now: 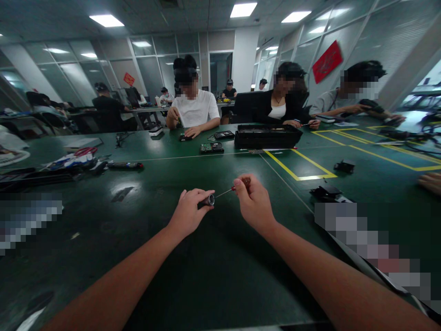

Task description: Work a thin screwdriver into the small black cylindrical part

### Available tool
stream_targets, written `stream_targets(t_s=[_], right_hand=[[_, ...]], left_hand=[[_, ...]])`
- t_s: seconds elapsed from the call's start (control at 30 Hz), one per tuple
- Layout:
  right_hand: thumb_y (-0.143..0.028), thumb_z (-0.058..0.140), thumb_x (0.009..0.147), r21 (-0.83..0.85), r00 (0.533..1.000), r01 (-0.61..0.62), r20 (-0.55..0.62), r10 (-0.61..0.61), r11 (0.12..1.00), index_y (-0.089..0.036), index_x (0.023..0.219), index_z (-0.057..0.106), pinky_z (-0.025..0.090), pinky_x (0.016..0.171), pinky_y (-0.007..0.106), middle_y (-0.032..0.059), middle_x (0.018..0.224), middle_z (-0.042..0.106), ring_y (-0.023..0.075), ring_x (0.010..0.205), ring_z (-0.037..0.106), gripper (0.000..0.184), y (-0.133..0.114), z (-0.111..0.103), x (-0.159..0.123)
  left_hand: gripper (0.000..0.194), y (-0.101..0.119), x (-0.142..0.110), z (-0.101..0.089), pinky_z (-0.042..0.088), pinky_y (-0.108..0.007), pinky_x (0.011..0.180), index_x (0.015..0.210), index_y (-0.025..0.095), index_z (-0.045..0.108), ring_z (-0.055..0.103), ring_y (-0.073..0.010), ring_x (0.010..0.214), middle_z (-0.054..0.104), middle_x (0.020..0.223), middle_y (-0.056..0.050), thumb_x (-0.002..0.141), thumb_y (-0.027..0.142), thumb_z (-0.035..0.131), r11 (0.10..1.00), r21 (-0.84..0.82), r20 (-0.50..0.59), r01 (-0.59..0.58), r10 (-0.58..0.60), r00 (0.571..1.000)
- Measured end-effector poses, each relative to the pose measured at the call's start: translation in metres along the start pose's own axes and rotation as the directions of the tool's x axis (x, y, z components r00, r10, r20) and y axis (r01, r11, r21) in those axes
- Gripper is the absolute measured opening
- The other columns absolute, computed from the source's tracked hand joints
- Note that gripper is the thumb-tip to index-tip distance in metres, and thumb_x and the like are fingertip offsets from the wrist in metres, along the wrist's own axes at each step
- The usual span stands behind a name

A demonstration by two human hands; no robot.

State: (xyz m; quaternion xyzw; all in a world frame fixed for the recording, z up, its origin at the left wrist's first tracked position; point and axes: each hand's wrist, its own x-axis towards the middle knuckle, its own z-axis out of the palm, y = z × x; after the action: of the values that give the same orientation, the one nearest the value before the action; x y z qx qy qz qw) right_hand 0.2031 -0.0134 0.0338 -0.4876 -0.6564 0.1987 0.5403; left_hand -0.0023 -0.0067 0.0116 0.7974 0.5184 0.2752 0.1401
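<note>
My left hand point(191, 209) grips a small dark cylinder point(209, 200) with a round, pale-rimmed end turned to the right. Between my right thumb and fingers is a screwdriver point(234, 188), its handle reddish and its thin metal shaft slanting down to the left. The shaft's tip lies close to the cylinder's round end; I cannot tell whether they touch. My right hand point(254, 200) is closed around the handle. Both hands are above the green table point(220, 257).
Across the table sit several people with circuit boards point(212, 147) and a long black casing point(268, 136). A marker-like rod point(125, 165) and tangled items lie at left. Small black parts point(344, 166) lie at right, near yellow tape point(317, 177). Another person's hand point(430, 181) shows at the right edge.
</note>
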Motion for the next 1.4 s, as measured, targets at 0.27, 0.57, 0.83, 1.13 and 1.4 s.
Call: stream_targets(t_s=[0.27, 0.57, 0.83, 1.13, 1.4], right_hand=[[-0.047, 0.052, 0.097, 0.110, 0.996, -0.049, 0.077, 0.041, 0.993, -0.023, 0.092, 0.061, 0.047, 0.064, 0.031, 0.0022, 0.077, 0.068, 0.0182, 0.070, 0.064, 0.026, 0.004, 0.002, 0.000], [-0.056, 0.065, 0.087, 0.127, 0.979, -0.204, 0.038, 0.201, 0.971, -0.020, 0.081, 0.065, 0.050, 0.064, 0.031, 0.0041, 0.072, 0.072, 0.0185, 0.065, 0.068, 0.036, -0.001, -0.001, 0.005], [-0.064, 0.062, 0.085, -0.027, 0.975, -0.215, -0.067, 0.213, 0.976, -0.022, 0.063, 0.059, 0.037, 0.051, 0.029, 0.0005, 0.054, 0.062, 0.0156, 0.049, 0.055, 0.047, 0.005, -0.003, 0.009], [-0.055, 0.061, 0.089, -0.119, 0.997, -0.060, 0.048, 0.066, 0.991, -0.023, 0.071, 0.066, 0.036, 0.054, 0.030, 0.0001, 0.060, 0.063, 0.0164, 0.054, 0.054, 0.037, 0.006, -0.006, 0.010], [-0.041, 0.048, 0.097, -0.091, 0.982, 0.017, 0.187, 0.001, 0.996, -0.024, 0.087, 0.069, 0.039, 0.058, 0.031, 0.0005, 0.069, 0.067, 0.0181, 0.062, 0.060, 0.029, 0.001, -0.008, 0.007]], left_hand=[[0.043, -0.002, 0.000, 0.001, 0.025, -0.061, 0.116, 0.131, 0.033, 0.061, 0.056, -0.0252, 0.118, 0.065, 0.125, -0.003, 0.090, 0.024, 0.066, 0.999, -0.047, -0.009, -0.003, 0.003, 1.000], [0.041, 0.001, 0.000, -0.001, 0.030, -0.058, 0.115, 0.130, 0.032, 0.062, 0.057, -0.0255, 0.118, 0.066, 0.126, -0.003, 0.089, 0.027, 0.067, 0.998, -0.058, -0.024, 0.013, -0.015, 1.000], [0.042, 0.001, 0.000, -0.001, 0.026, -0.059, 0.117, 0.131, 0.033, 0.061, 0.056, -0.0263, 0.121, 0.065, 0.129, -0.004, 0.090, 0.031, 0.066, 0.997, -0.082, -0.023, 0.007, -0.009, 1.000], [0.041, -0.001, 0.000, -0.002, 0.022, -0.062, 0.118, 0.129, 0.032, 0.062, 0.056, -0.0258, 0.121, 0.066, 0.127, -0.004, 0.089, 0.026, 0.068, 0.998, -0.055, -0.013, 0.002, -0.003, 1.000], [0.040, -0.007, -0.001, 0.000, 0.019, -0.064, 0.118, 0.128, 0.033, 0.063, 0.056, -0.0253, 0.119, 0.066, 0.125, -0.003, 0.089, 0.025, 0.067, 1.000, -0.017, -0.008, 0.004, -0.004, 1.000]])
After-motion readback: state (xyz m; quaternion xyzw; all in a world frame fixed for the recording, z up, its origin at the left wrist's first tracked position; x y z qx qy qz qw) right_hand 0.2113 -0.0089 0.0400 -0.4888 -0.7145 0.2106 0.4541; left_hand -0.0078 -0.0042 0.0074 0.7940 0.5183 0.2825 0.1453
